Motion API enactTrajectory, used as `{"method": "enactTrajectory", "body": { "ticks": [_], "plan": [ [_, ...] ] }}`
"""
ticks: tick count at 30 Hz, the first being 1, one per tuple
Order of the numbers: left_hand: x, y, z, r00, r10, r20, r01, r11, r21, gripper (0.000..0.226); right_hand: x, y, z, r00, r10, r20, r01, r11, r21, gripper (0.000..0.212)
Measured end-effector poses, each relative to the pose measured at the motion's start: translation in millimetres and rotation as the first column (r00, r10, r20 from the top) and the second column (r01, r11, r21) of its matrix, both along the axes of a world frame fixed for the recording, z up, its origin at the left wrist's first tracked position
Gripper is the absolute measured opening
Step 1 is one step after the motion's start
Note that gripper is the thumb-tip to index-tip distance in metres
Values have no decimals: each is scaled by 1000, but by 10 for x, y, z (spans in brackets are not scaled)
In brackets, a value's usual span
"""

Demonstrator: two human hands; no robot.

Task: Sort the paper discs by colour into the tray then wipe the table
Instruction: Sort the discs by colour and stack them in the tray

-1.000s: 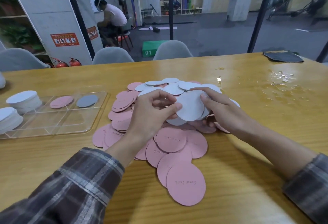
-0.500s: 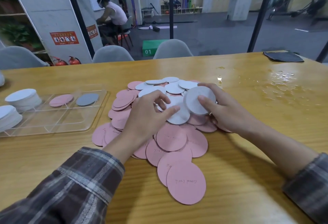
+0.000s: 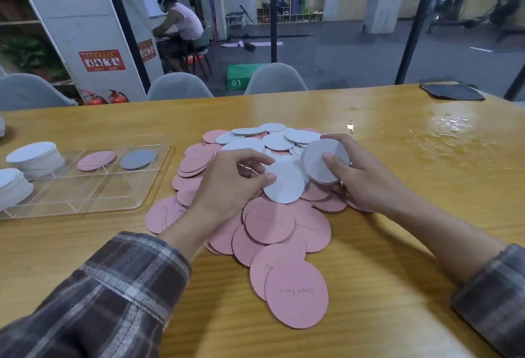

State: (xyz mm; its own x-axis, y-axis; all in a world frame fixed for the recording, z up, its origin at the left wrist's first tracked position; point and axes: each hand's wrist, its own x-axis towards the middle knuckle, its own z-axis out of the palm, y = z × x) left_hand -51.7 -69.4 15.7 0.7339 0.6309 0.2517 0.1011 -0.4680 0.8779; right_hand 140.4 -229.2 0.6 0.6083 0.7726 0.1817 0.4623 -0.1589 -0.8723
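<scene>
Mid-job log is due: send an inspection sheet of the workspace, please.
Surface: wooden table, wet patch at far right.
Job's things: pile of pink discs and white discs at centre; clear tray at left holds one pink disc, one grey disc, sorted white stacks; dark cloth at far right corner.
Clutter: white object at left edge, cut off.
Hands: left hand pinches single white disc; right hand grips small white stack.
Cables: nothing seen.
Surroundings: grey chairs; seated person beyond glass.
</scene>
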Motion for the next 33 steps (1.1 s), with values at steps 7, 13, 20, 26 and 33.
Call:
{"method": "enactTrajectory", "body": {
  "ticks": [7,13,20,26,33],
  "plan": [
    [5,-63,82,975,-178,134,207,948,-244,15,-95,-28,76,996,79,-47,-78,996,34,25],
    [138,-201,10,977,-75,198,118,969,-216,14,-327,-51,210,970,191,-152,-190,982,23,31],
    [135,-201,17,970,29,243,8,989,-150,6,-346,-35,178,976,209,-66,-210,978,-11,31],
    [130,-31,-156,993,82,-82,-51,941,334,28,-142,-78,180,996,15,87,-13,1000,-27,36],
    [140,-27,-126,978,62,-198,21,920,392,51,-147,-78,185,999,-33,-1,33,999,-8,30]
  ]
}}
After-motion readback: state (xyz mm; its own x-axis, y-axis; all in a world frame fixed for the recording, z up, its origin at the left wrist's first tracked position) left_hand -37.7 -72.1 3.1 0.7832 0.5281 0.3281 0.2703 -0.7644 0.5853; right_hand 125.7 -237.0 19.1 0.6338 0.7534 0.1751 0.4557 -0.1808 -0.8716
